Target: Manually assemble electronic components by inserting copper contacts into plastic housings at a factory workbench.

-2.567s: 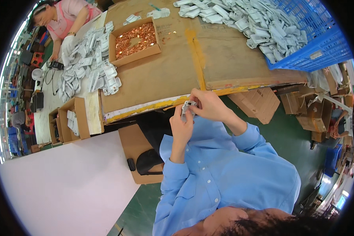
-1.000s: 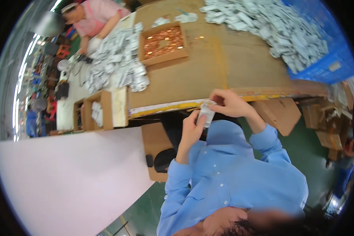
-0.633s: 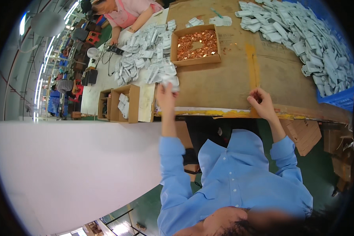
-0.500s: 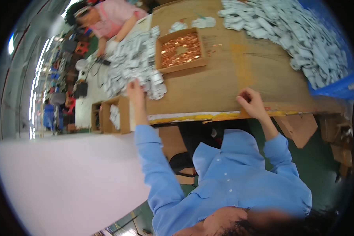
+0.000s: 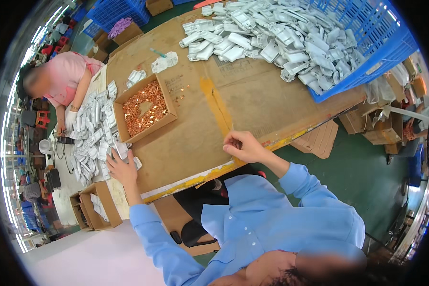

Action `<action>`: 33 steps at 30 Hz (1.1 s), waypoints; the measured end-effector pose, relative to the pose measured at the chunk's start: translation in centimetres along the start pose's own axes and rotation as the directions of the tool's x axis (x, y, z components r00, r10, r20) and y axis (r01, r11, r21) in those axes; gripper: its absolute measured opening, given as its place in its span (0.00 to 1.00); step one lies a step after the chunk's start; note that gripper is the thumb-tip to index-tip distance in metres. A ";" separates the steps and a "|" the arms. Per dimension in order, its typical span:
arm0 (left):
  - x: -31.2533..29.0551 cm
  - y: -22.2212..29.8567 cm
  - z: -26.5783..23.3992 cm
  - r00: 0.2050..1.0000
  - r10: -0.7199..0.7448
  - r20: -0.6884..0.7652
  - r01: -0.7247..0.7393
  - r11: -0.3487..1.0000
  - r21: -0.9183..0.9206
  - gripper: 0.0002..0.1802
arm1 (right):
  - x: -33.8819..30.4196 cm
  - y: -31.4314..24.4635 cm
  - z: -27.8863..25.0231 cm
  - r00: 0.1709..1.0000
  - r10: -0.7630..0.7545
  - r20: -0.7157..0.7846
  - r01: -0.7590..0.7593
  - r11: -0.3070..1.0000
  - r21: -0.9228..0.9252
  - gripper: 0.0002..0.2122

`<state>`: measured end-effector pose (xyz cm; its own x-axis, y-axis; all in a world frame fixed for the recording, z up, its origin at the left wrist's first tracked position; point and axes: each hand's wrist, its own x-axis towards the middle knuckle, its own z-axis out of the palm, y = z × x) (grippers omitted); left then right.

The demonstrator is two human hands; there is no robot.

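At the right edge of a pile of white plastic casings [image 5: 93,138], my left hand [image 5: 122,169] rests with its fingers spread, the tips at a few casings. Whether it presses on one of them is hard to see. Over the cardboard-covered tabletop [image 5: 190,138], close to its front edge, my right hand [image 5: 243,146] is closed, thumb and fingertips curled together. Anything small between those fingers is too hidden to make out. Beyond my left hand stands an open cardboard box [image 5: 173,116] of small copper-coloured metal pieces [image 5: 140,114].
A big heap of white casings [image 5: 291,43] spills from a blue plastic crate [image 5: 381,59] at the far right. A marker-like green stick [image 5: 157,52] lies on white pieces. Small cartons [image 5: 112,209] stand left of me. Across the left side, a person in pink [image 5: 66,76] leans over the pile.
The view has turned, so the table and boxes appear shifted left and tilted. My left hand's fingers, closer together before, are now spread at the pile's edge. My right hand stays curled.
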<state>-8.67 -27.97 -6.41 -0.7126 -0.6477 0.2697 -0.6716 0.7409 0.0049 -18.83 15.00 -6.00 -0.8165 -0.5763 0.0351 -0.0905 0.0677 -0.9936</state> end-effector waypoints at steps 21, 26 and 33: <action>-5.2 -0.1 -1.2 0.962 0.270 -0.035 -0.271 0.962 -0.026 0.41 | 0.1 0.4 1.4 0.997 -0.046 -0.068 0.034 0.986 -0.165 0.05; -2.0 -0.2 -1.2 0.926 0.356 -0.126 -0.362 0.932 -0.029 0.34 | -0.1 0.5 1.4 0.997 -0.043 -0.063 0.031 0.984 -0.175 0.06; 2.1 1.0 0.6 0.907 0.327 -0.267 -0.340 0.940 -0.005 0.32 | 0.1 0.1 1.6 0.996 -0.044 -0.077 0.028 0.978 -0.206 0.06</action>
<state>-10.95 -28.65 -6.42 -0.8114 -0.2980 0.5028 -0.3880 0.9180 -0.0821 -17.98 13.68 -6.31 -0.8532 -0.5143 0.0872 -0.2285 0.2182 -0.9488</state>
